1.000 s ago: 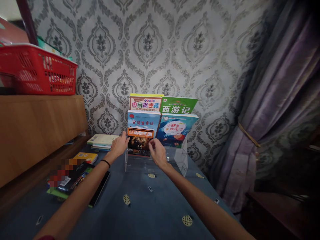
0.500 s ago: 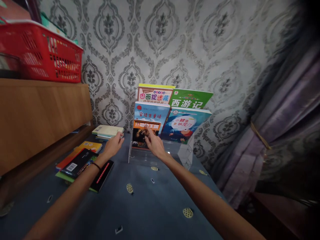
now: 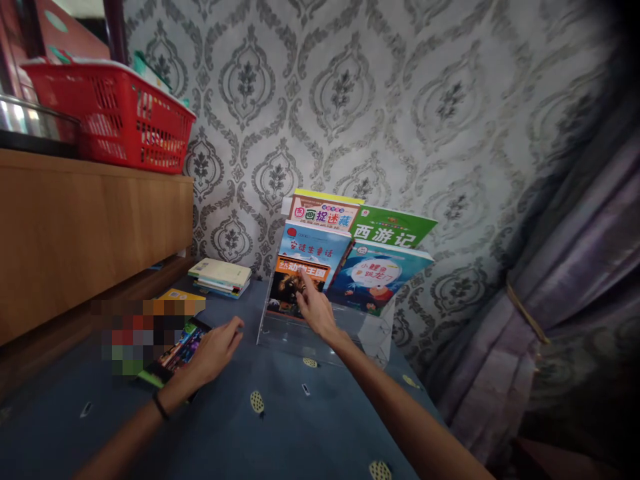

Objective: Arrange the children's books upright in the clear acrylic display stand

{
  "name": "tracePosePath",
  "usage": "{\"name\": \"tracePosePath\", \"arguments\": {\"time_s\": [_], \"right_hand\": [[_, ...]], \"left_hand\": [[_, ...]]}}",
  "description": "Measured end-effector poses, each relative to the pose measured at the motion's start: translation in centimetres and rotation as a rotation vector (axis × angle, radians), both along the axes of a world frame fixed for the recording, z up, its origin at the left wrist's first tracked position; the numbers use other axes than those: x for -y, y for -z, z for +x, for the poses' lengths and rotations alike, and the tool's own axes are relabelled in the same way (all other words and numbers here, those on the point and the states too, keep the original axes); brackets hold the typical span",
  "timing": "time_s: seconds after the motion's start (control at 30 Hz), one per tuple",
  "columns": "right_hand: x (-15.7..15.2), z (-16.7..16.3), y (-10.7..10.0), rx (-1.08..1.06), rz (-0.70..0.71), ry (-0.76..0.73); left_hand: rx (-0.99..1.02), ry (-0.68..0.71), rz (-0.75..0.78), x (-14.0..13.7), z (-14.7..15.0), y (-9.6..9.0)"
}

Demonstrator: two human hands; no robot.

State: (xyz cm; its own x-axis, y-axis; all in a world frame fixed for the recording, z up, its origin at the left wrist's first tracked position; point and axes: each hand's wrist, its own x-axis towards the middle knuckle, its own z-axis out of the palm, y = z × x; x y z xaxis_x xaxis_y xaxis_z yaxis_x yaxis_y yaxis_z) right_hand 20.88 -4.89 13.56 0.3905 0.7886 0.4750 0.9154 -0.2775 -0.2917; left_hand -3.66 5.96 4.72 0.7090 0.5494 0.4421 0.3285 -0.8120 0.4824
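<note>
My right hand (image 3: pixel 317 312) has its fingers stretched out against the front of a dark book with an orange title band (image 3: pixel 284 288). That book leans in the lowest tier of a clear stepped book stand (image 3: pixel 287 333). Behind it rise a light blue book (image 3: pixel 313 241) and a brown-pink book with a yellow top edge (image 3: pixel 325 211). To their right lean a teal book (image 3: pixel 345 287) and a green book (image 3: pixel 393 228). My left hand (image 3: pixel 217 350), holding nothing, hovers with fingers extended beside a loose pile of books (image 3: pixel 183 350), partly blurred out by pixels.
A stack of pale books (image 3: pixel 223 275) lies near the wall. At left, a wooden cabinet (image 3: pixel 95 227) bears a red basket (image 3: pixel 120 113) and a metal pan (image 3: pixel 35 130). A tied curtain (image 3: pixel 530 333) hangs on the right. Dark blue cloth (image 3: pixel 220 433) covers the table.
My left hand has drawn back from beside the pale stack towards the loose pile. My right hand stays at the dark book. The camera view has shifted.
</note>
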Motion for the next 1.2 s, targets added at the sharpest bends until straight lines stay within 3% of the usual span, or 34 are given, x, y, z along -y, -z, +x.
{"name": "tracePosePath", "arguments": {"time_s": [0.43, 0.53, 0.6, 0.7, 0.87, 1.0, 1.1, 1.2], "right_hand": [[-0.9, 0.8, 0.7, 0.021, 0.047, -0.010], [-0.9, 0.7, 0.7, 0.024, 0.033, -0.002], [-1.0, 0.6, 0.8, 0.017, 0.020, 0.003], [-1.2, 0.3, 0.8, -0.004, 0.007, 0.008], [-1.4, -0.3, 0.7, -0.034, 0.029, 0.000], [-1.5, -0.6, 0.8, -0.063, 0.066, 0.001], [-1.6, -0.6, 1.0, -0.071, 0.089, -0.023], [-1.7, -0.4, 1.3, -0.068, 0.100, -0.020]], "left_hand": [[0.301, 0.125, 0.175, 2.2, -1.3, 6.0], [0.311, 0.116, 0.155, 2.3, -1.4, 6.3], [0.312, 0.113, 0.127, 2.1, -1.2, 5.3], [0.319, 0.115, 0.079, 0.9, -0.1, 1.0], [0.419, 0.143, 0.033, -4.3, 5.0, -11.1], [0.545, 0.212, -0.279, -8.0, 10.7, -19.7], [0.591, 0.268, -0.366, -9.1, 13.9, -23.5], [0.587, 0.358, -0.403, -9.2, 15.7, -25.2]]}}
